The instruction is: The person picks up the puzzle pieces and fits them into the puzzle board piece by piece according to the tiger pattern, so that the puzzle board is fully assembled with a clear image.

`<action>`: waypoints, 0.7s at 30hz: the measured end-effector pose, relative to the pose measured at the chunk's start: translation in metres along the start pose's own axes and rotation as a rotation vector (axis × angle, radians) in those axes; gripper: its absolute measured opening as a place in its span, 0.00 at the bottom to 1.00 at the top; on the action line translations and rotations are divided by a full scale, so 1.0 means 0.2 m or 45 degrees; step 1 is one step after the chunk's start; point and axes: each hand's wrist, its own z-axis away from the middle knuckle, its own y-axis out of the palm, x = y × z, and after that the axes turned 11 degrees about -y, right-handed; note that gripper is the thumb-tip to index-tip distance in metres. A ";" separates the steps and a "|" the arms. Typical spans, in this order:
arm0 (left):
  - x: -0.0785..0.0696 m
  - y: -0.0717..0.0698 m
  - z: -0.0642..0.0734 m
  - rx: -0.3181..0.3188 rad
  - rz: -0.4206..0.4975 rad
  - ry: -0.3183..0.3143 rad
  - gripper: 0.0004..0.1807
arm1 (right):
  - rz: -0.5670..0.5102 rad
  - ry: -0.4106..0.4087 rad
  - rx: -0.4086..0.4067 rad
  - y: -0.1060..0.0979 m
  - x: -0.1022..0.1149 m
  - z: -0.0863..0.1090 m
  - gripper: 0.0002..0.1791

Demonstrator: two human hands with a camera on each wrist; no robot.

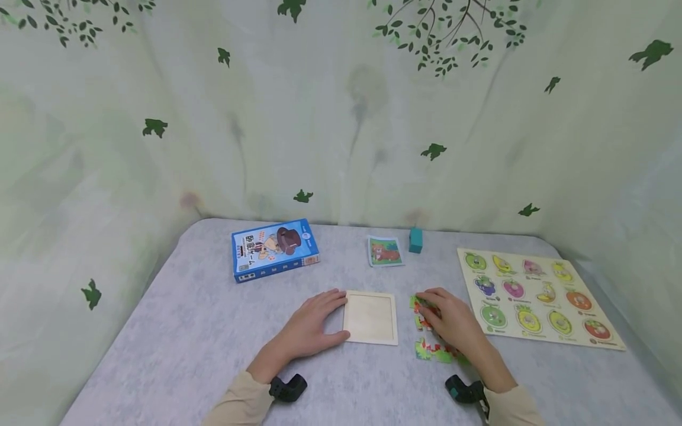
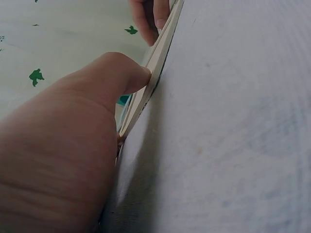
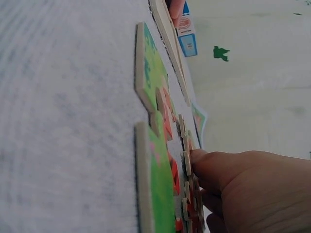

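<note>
A square wooden puzzle tray with a raised rim lies flat on the table. My left hand rests at its left side, thumb and fingers spread along the rim; the left wrist view shows the thumb against the tray's edge. To the right of the tray lie several green and red jigsaw pieces. Over the upper ones, my right hand pinches a jigsaw piece between thumb and fingers. That piece is partly hidden by the hand. Nearer pieces lie flat on the cloth in the right wrist view.
A blue game box lies at the back left. Behind the tray are a bear picture card and a small teal block. A fruit picture board lies at the right. A printed curtain surrounds the table.
</note>
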 end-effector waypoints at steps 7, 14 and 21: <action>-0.01 0.00 -0.02 0.001 0.011 0.006 0.39 | 0.019 -0.006 0.000 -0.02 -0.01 0.00 0.19; -0.02 0.01 -0.02 0.021 0.005 0.007 0.39 | 0.003 0.019 -0.003 -0.03 0.00 0.01 0.18; -0.01 -0.01 0.00 0.005 0.006 -0.006 0.39 | 0.013 -0.010 -0.025 -0.01 0.01 0.00 0.17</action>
